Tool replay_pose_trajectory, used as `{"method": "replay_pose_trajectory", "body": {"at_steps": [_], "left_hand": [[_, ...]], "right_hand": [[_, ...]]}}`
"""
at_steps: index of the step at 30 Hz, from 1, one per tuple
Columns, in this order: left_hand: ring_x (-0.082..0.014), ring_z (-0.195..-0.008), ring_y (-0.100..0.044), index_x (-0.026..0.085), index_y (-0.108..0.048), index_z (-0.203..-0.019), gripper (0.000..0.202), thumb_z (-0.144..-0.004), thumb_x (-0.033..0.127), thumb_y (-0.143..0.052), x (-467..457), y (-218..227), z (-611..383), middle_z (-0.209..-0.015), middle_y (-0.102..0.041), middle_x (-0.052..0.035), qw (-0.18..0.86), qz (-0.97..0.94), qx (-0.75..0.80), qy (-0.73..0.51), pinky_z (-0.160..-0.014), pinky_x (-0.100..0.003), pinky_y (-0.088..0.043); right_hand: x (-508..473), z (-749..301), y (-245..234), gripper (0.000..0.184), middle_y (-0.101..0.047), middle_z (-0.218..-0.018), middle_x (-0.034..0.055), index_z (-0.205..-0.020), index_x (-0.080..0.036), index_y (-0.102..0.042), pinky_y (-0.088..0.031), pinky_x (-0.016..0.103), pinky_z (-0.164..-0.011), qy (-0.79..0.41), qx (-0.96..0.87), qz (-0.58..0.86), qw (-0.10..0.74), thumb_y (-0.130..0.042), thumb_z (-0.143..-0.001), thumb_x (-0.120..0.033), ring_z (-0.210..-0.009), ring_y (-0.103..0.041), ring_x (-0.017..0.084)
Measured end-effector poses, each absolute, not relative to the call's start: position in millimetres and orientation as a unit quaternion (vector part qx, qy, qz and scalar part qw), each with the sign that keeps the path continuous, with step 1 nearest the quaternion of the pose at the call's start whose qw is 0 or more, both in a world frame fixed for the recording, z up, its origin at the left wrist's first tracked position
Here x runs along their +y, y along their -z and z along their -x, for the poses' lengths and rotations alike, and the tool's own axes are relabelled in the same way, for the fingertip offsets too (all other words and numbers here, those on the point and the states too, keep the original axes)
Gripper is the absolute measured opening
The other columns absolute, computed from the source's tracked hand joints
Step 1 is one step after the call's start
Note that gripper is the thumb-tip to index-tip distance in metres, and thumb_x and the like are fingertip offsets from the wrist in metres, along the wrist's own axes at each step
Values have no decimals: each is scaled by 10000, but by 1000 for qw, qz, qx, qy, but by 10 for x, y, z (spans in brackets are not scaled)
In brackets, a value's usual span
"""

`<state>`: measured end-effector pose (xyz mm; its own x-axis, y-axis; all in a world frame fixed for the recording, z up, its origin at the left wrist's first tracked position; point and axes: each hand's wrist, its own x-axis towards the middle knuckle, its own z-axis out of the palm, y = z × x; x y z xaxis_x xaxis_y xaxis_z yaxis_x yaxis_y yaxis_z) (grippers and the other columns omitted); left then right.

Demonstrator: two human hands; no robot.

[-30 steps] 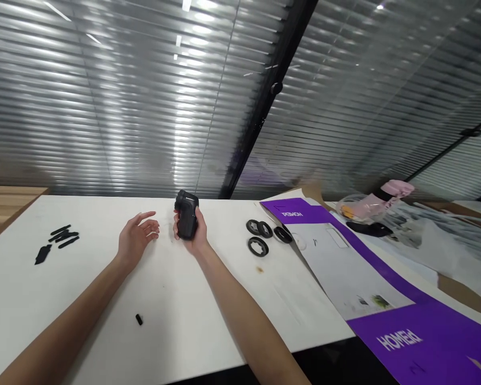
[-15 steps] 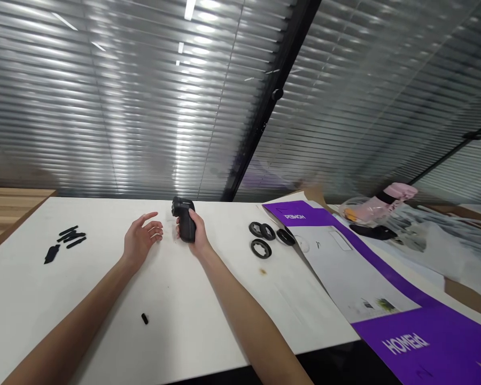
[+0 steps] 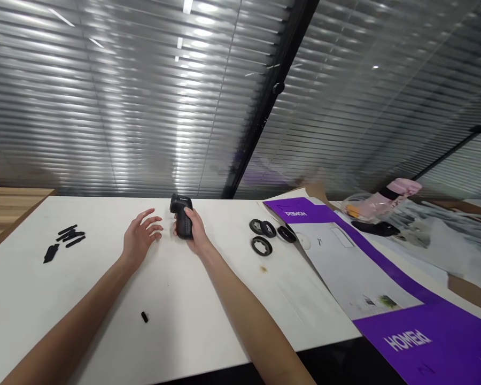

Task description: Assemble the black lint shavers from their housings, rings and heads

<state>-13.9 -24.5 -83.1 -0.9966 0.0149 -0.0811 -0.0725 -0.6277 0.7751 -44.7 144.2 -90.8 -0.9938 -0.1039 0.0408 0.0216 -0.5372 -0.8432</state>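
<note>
My right hand point(image 3: 193, 229) is wrapped round a black handheld device point(image 3: 183, 218) with a thick grip and a wider head, held upright near the far edge of the white table point(image 3: 208, 331). Its exact kind I cannot make out. The thumb lies on the side of the grip. To the left, my left hand point(image 3: 141, 238) is open with curled, spread fingers and holds nothing, a short gap from the device. A small black cylindrical piece point(image 3: 145, 317) lies nearer to me, between my forearms.
Several black rings point(image 3: 261, 246) lie right of my right hand. Several flat black strips point(image 3: 70, 235) and a black piece point(image 3: 51, 253) are at the left. Purple-and-white cardboard point(image 3: 385, 267) covers the right side, beside a pink bottle point(image 3: 401, 188). Metal blinds point(image 3: 144, 107) stand behind the table.
The device's head has turned slightly in my right hand, and its front end shows differently. My left hand stays nearly where it was. The view has shifted a little.
</note>
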Motion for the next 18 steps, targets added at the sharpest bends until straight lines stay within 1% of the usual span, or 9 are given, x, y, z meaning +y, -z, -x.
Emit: {"method": "replay_pose_trajectory", "body": {"at_steps": [3, 5, 7, 9, 12, 15, 18], "left_hand": [[-204, -801, -692, 205, -675, -1222, 527, -790, 486, -785, -248, 822, 141, -1091, -702, -92, 12, 43, 442, -896, -604, -289, -534], [-217, -850, -704, 222, -669, -1251, 541, -800, 496, -787, -247, 811, 137, -1143, -699, -100, 9, 47, 448, -893, -597, -284, -541], [-235, -917, -709, 245, -668, -1290, 559, -817, 518, -791, -241, 801, 129, -1185, -695, -107, 3, 47, 461, -886, -565, -265, -525], [-247, -958, -703, 274, -664, -1343, 604, -817, 528, -818, -231, 802, 120, -1191, -698, -105, -4, 32, 486, -874, -508, -239, -482], [-237, -899, -696, 301, -643, -1427, 697, -802, 515, -868, -215, 834, 119, -1129, -715, -91, -5, -12, 519, -855, -466, -230, -451], [-223, -857, -700, 299, -640, -1452, 740, -789, 503, -898, -211, 882, 138, -1150, -723, -89, -1, -28, 525, -850, -499, -253, -506], [-230, -922, -705, 295, -650, -1435, 717, -795, 502, -900, -212, 913, 166, -1248, -710, -99, -8, -30, 520, -853, -553, -269, -559]], "right_hand": [[1415, 396, 897, 569, -717, -848, -9, -1030, -251, -473, -554, 306, -492, 871, 484, 56, 65, -878, -730, -515, -594, -678, 178], [1394, 362, 884, 592, -723, -844, -15, -1052, -262, -454, -560, 309, -499, 863, 492, 71, 87, -888, -722, -493, -599, -689, 188], [1374, 340, 871, 605, -712, -801, -34, -1062, -270, -441, -544, 292, -479, 851, 508, 88, 97, -879, -728, -520, -576, -683, 185], [1357, 333, 864, 606, -693, -738, -52, -1051, -272, -433, -514, 276, -438, 841, 524, 98, 96, -852, -741, -582, -524, -658, 178], [1342, 335, 863, 607, -682, -694, -62, -1015, -274, -421, -482, 263, -390, 824, 549, 102, 94, -822, -749, -644, -455, -621, 165], [1346, 330, 857, 595, -705, -739, -49, -1018, -272, -429, -500, 261, -409, 809, 569, 102, 107, -830, -754, -623, -481, -646, 165], [1363, 308, 840, 570, -719, -792, -35, -1061, -263, -456, -530, 265, -454, 803, 574, 105, 124, -831, -772, -579, -530, -669, 164]]}}
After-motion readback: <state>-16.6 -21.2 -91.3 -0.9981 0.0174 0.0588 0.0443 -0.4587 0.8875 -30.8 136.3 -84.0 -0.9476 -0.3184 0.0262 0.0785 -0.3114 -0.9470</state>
